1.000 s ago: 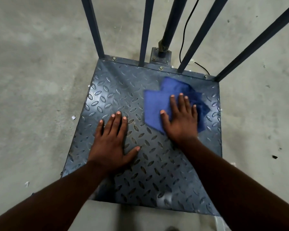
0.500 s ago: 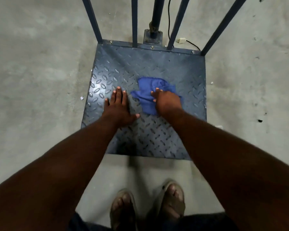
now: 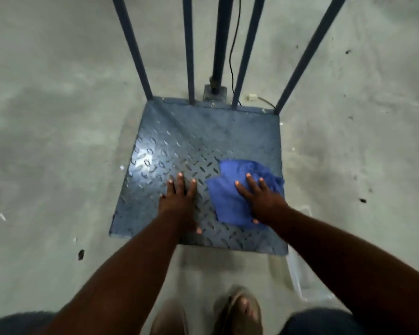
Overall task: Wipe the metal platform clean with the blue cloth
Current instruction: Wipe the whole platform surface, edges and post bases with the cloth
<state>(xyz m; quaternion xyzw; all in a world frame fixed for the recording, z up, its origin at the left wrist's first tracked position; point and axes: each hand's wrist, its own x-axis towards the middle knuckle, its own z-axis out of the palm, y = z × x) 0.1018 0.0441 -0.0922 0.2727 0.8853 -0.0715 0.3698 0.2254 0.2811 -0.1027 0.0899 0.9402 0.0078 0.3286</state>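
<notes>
The blue cloth [image 3: 224, 198] lies on the metal platform [image 3: 179, 139], in its right half and nearer the near edge than the far one. Its bunched far side reaches the platform's right edge, while its near part lies flatter. The right hand [image 3: 264, 201] presses down on the cloth with the palm flat and the fingers straight and spread, the thumb pointing toward the near edge. The cloth is not gripped or pinched.

The left hand [image 3: 179, 205] rests just beside the cloth, apart from it, on the bare diamond-tread plate near the middle of the near half. It is also flat with straight, spread fingers, and its thumb stretches toward the near edge. A bright glare patch sits on the plate near the left edge.

Four blue bars [image 3: 188, 56] rise from the far edge of the platform, two at the far corners and two between them. A darker pole [image 3: 221, 39] stands on a small bolted base just behind that edge, with a thin black cable [image 3: 233, 54] running down beside it. The platform sits on a grey concrete floor [image 3: 58, 117] scattered with small white and dark bits. The person's sandalled feet [image 3: 242, 308] stand on the floor below the near edge.
</notes>
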